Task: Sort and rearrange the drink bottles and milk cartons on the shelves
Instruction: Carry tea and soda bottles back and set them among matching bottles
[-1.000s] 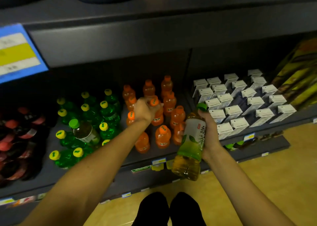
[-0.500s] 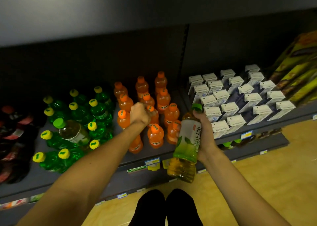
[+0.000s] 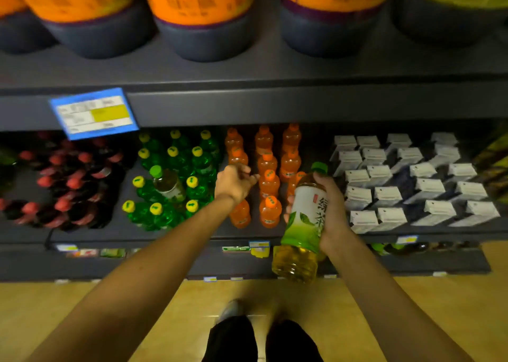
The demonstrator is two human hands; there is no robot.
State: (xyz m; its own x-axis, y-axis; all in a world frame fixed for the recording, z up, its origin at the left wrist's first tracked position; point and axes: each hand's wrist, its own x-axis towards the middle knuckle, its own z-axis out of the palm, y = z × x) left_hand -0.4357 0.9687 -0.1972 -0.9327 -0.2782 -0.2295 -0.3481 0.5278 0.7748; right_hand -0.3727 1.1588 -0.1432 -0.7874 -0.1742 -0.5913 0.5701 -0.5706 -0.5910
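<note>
Head view: two bare hands at a drinks shelf (image 3: 154,234), landmark the block of orange soda bottles (image 3: 268,179).

Right hand (image 3: 331,210), grip wrapped round a green tea bottle (image 3: 303,224), holds it tilted at the block's right front edge, in front of the shelf lip. Left hand (image 3: 233,181) hovers over the block's left column, grip loosely open, holding nothing. Left of the block stand green soda bottles (image 3: 176,180) with a second green tea bottle (image 3: 166,181) among them; further left, red-capped dark bottles (image 3: 68,180). Right of the block, white milk cartons (image 3: 406,180) in rows.
</note>
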